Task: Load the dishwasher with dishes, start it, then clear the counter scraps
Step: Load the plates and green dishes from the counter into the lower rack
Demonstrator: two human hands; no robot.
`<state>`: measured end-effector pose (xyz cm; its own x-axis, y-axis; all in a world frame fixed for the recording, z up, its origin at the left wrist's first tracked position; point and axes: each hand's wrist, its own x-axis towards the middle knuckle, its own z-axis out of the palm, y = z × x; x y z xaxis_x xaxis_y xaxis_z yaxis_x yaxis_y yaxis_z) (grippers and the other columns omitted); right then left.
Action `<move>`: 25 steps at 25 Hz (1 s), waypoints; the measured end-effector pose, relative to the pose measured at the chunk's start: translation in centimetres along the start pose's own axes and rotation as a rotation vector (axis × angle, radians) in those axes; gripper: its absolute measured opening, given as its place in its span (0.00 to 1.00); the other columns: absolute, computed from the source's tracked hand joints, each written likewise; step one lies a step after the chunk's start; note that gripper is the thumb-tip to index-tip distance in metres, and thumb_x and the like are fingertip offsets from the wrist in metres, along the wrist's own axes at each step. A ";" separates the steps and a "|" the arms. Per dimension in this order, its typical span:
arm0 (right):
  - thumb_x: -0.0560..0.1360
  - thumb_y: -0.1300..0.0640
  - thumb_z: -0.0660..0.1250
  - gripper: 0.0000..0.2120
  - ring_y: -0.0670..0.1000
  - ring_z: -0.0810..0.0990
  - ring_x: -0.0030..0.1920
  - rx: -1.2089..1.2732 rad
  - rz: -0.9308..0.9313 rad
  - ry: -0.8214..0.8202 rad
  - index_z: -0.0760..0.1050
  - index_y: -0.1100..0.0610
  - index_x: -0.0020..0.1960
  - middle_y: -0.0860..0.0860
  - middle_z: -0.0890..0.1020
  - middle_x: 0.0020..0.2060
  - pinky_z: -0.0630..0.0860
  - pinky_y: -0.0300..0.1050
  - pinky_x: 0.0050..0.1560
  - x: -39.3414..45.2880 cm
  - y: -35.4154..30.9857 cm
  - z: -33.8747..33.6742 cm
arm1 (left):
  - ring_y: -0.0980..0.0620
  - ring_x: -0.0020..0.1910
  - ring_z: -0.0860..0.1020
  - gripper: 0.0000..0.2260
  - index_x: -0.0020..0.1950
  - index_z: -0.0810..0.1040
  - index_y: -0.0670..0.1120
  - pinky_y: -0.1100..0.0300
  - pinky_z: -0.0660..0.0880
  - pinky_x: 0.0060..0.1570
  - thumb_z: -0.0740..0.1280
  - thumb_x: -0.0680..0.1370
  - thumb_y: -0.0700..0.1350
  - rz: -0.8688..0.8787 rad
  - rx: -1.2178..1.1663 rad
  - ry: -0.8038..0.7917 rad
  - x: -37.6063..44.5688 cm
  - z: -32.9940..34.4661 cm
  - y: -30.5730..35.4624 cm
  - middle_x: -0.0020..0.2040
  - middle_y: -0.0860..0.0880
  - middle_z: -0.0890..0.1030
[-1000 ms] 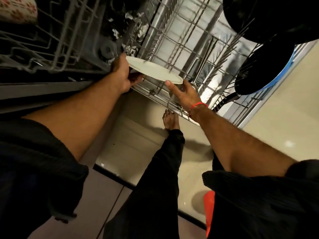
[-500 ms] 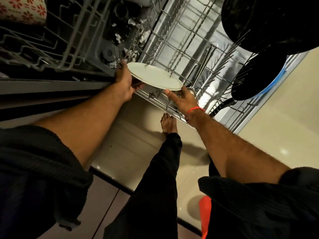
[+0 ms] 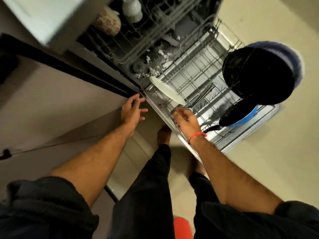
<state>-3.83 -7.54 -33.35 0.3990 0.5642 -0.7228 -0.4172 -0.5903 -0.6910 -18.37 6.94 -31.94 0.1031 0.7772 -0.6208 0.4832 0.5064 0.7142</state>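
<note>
Head view only: round pale-green plate (image 3: 167, 91) stands tilted on edge in the front-left corner of the pulled-out grey wire lower rack (image 3: 198, 80), leaning between the tines. No hand on it.

Left hand (image 3: 132, 110) hangs off to the left of the rack, near the edge of the dishwasher opening, fingers spread and loose, holding nothing. Right hand (image 3: 185, 118) sits over the rack's front rail just below the plate, fingers relaxed, nothing in it; cannot tell if the fingertips touch the rail. Red thread bracelet (image 3: 198, 135) on that wrist.

Already loaded in the same rack: large black round pan (image 3: 259, 75) on the right, standing on edge against a blue-rimmed dish (image 3: 248, 116), with another dark pan in front. Upper rack holds a white cup with red flower print (image 3: 108, 23) and a white bottle-like vessel (image 3: 132, 8). White flecks (image 3: 162, 57) lie on the tub floor near the spray arm.

Progress, my read: loading is partway done, plate placed. Rack is out, door open, so closing, starting the machine and clearing counter scraps all remain. Counter isn't in shot.
</note>
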 end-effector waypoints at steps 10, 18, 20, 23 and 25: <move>0.78 0.54 0.68 0.08 0.51 0.83 0.50 -0.367 -0.394 -0.507 0.79 0.46 0.57 0.52 0.85 0.50 0.78 0.48 0.51 -19.1 -12.3 6.7 | 0.45 0.47 0.85 0.12 0.66 0.77 0.50 0.54 0.78 0.36 0.59 0.86 0.48 0.316 -0.234 0.434 -26.9 -15.7 3.3 0.59 0.52 0.84; 0.78 0.56 0.67 0.08 0.49 0.84 0.46 -0.601 -0.614 -1.015 0.79 0.47 0.56 0.51 0.86 0.50 0.78 0.41 0.45 -34.7 -13.5 22.8 | 0.46 0.44 0.85 0.12 0.67 0.77 0.47 0.64 0.74 0.28 0.59 0.86 0.46 0.307 -0.491 0.972 -42.7 -29.3 -3.5 0.59 0.51 0.84; 0.78 0.55 0.67 0.09 0.50 0.84 0.46 -0.673 -0.644 -1.146 0.79 0.47 0.57 0.50 0.86 0.50 0.78 0.40 0.46 -38.6 -11.5 27.1 | 0.48 0.43 0.84 0.12 0.66 0.78 0.46 0.65 0.74 0.28 0.59 0.85 0.45 0.293 -0.550 1.099 -45.9 -32.6 -6.4 0.58 0.50 0.84; 0.74 0.51 0.67 0.10 0.48 0.83 0.47 -0.791 -0.695 -1.304 0.80 0.43 0.55 0.48 0.86 0.50 0.76 0.39 0.45 -44.4 -7.3 33.4 | 0.52 0.45 0.83 0.11 0.64 0.79 0.46 0.64 0.76 0.31 0.60 0.85 0.44 0.260 -0.611 1.278 -50.4 -37.9 -11.6 0.58 0.49 0.84; 0.73 0.50 0.67 0.11 0.46 0.83 0.48 -0.845 -0.740 -1.365 0.79 0.42 0.54 0.46 0.85 0.51 0.77 0.41 0.48 -47.5 -4.9 37.4 | 0.52 0.47 0.83 0.11 0.64 0.79 0.45 0.61 0.78 0.33 0.61 0.85 0.44 0.216 -0.655 1.344 -52.6 -41.6 -14.8 0.59 0.48 0.83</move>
<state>-51.22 -9.83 4.35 -0.7956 0.6009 -0.0770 0.1910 0.1282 -0.9732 -67.13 -25.90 3.58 -0.9045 0.4265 0.0015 0.0637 0.1316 0.9892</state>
